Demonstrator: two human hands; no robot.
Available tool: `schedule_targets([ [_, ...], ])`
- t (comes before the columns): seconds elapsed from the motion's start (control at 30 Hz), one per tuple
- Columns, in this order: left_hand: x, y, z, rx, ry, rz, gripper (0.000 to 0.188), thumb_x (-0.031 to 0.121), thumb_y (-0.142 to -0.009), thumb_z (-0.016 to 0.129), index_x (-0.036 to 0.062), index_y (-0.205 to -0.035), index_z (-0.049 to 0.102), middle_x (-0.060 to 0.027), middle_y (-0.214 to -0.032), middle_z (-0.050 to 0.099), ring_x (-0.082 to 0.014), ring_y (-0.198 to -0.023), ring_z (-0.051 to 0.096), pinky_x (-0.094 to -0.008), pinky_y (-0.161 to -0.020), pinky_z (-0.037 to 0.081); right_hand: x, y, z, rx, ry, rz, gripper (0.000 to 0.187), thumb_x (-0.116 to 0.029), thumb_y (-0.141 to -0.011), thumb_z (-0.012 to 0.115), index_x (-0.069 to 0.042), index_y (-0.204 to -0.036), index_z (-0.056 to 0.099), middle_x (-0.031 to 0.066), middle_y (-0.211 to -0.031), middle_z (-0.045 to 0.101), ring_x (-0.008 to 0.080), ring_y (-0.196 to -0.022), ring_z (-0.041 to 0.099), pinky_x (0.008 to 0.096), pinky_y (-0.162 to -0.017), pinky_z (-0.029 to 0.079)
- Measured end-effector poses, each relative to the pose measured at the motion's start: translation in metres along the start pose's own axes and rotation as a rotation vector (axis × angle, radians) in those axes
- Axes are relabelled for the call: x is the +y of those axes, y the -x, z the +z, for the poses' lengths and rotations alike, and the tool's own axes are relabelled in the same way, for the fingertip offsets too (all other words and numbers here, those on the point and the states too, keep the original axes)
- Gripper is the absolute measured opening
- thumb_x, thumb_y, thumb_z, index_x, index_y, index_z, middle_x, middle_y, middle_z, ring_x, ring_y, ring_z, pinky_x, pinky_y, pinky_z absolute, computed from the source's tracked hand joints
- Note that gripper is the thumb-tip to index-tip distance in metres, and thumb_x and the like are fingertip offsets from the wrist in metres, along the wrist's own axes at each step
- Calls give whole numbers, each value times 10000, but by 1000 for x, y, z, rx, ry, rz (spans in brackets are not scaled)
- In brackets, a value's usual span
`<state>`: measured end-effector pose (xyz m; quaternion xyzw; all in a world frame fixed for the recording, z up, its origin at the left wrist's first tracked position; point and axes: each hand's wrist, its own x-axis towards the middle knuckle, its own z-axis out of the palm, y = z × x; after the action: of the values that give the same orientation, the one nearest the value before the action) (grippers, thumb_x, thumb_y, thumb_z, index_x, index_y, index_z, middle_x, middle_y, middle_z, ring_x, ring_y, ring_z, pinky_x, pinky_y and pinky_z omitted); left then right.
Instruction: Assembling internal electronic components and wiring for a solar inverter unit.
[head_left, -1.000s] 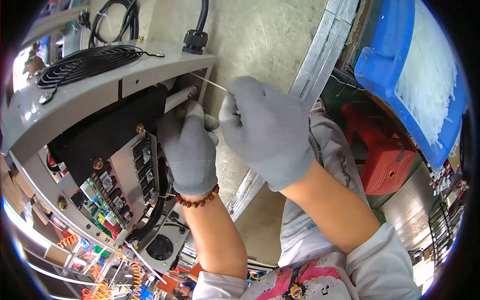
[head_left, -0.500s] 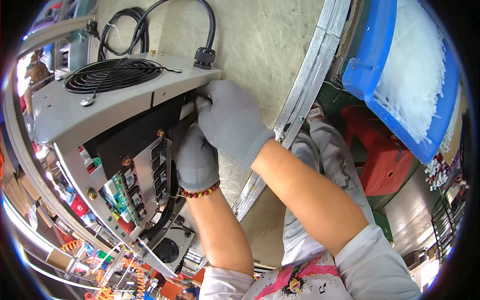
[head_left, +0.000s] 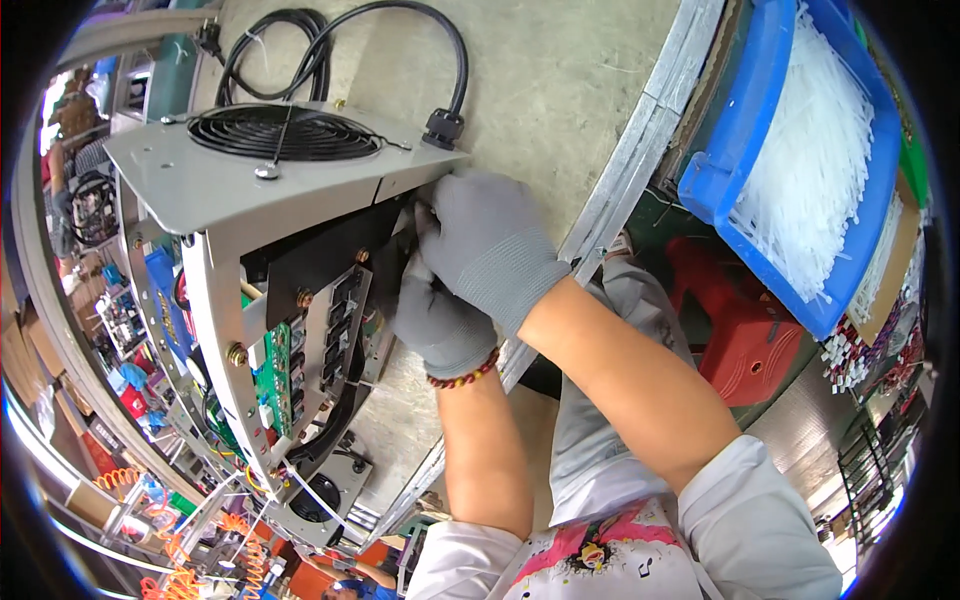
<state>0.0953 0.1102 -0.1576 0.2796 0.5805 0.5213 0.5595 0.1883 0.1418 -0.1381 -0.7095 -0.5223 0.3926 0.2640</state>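
Note:
A grey metal machine housing (head_left: 300, 205) lies with its fan grille (head_left: 285, 132) upward and its inside facing me. At the corner nearest me, my gloved right hand (head_left: 487, 225) has its fingers curled at the edge of a black panel (head_left: 325, 262). My left hand (head_left: 440, 325), also gloved, is just below, with its fingers bent inside the housing's edge. Both hands are closed and nearly touching. Whatever is between their fingers is hidden by the gloves. Circuit boards (head_left: 275, 375) and dark components (head_left: 343, 310) show under the panel.
A coiled black power cord (head_left: 325, 50) enters the housing through a cable gland (head_left: 442, 128). On the right is a blue bin (head_left: 740, 195) of white cable ties (head_left: 805, 165), above a red stool (head_left: 745, 335). A metal rail (head_left: 640, 130) edges the worktable. Another fan unit (head_left: 325, 500) stands lower left.
The housing, worktable and both hands appear shifted to the right, and the housing's side is seen more steeply. The hands keep their closed grip at the same corner.

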Motion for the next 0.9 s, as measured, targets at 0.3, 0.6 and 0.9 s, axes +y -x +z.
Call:
schedule_targets([
  [0.3, -1, 5, 44, 513, -130, 385, 125, 27, -847, 628, -96, -840, 607, -162, -852, 694, -195, -761, 662, -291, -683, 527, 22, -1, -4, -26, 49, -232, 169, -191, -864, 565, -48, -910, 643, 181, -811, 636, 396, -744, 627, 482, -660, 509],
  [0.6, 11, 9, 15, 434, -708, 397, 189, 45, -823, 653, -61, -974, 616, -118, -874, 696, -187, -747, 648, -263, -679, 518, 26, -1, 1, 12, -127, -411, 166, -157, -855, 552, -1, -906, 570, 218, -719, 608, 432, -650, 599, 493, -583, 485],
  [0.9, 29, 9, -25, -41, -130, 15, 151, 56, -838, 615, -67, -923, 639, -79, -785, 605, -142, -663, 533, -254, -602, 417, 33, -6, 5, 25, -243, -508, 155, -135, -841, 564, -2, -920, 575, 199, -739, 618, 406, -638, 608, 465, -557, 481],
])
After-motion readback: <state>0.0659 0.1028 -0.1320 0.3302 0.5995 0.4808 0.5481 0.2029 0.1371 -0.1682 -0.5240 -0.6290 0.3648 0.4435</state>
